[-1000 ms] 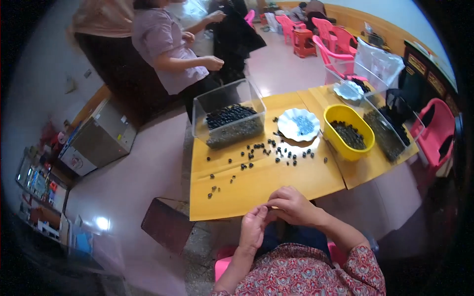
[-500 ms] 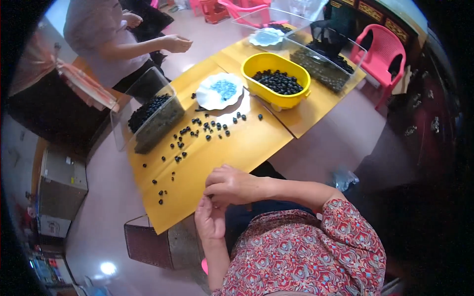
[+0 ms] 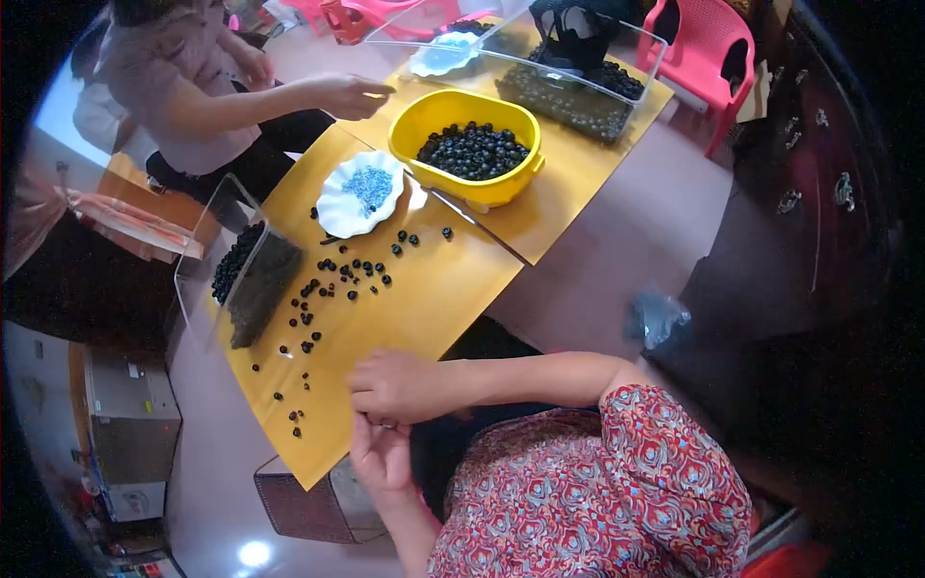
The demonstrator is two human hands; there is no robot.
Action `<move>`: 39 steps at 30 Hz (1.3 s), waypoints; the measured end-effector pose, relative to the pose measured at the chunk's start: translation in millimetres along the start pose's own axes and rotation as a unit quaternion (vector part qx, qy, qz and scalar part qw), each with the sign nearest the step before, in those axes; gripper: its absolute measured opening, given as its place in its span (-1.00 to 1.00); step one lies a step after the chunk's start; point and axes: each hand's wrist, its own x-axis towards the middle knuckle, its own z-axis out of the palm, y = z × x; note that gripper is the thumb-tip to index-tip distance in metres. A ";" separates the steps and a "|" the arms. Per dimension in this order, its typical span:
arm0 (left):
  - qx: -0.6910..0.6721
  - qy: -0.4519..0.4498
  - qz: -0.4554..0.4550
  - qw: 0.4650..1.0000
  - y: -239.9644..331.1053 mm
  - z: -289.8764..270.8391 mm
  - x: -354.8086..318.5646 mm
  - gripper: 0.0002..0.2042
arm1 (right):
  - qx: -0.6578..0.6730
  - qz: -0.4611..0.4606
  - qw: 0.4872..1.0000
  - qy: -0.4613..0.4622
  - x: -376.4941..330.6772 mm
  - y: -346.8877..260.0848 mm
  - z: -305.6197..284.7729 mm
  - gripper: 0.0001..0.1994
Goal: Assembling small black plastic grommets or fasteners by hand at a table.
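Observation:
My left hand point(image 3: 387, 459) and my right hand point(image 3: 400, 387) meet over the table's near edge, right above left. Their fingertips are pinched together; a small dark spot shows between them, too small to name. Slight blur softens the right fingers. Beyond them, many loose black round beads point(image 3: 353, 295) lie scattered over the yellow table point(image 3: 453, 289). A white scalloped dish point(image 3: 339, 218) holds small blue pieces. Behind it, a yellow oval tub point(image 3: 525, 178) is filled with similar black beads.
A clear bin point(image 3: 275, 275) of black beads sits at the table's left edge. Another clear bin point(image 3: 568, 104) and a second dish point(image 3: 445, 56) are at the far end. A person point(image 3: 193, 106) stands far left, arm reaching toward the tub. A pink chair point(image 3: 699, 63) is far right.
The whole scene has shifted left and tilted in view. My hands stay pinched together near the table edge. The other person's hand has come closer to the yellow tub.

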 end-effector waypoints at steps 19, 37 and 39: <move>-0.019 0.011 -0.010 1.000 -1.6 9.5 -3.8 -0.69 | 0.052 0.002 0.999 0.008 0.8 1.9 2.8 -0.85; -0.096 -0.050 0.027 0.994 1.8 18.3 -9.2 -0.76 | 0.250 0.083 0.964 -0.021 15.7 -1.1 -29.2 -0.78; -0.106 -0.036 0.030 0.993 3.9 17.2 -10.4 -0.76 | 0.257 0.113 0.959 -0.032 14.4 0.3 -29.1 -0.78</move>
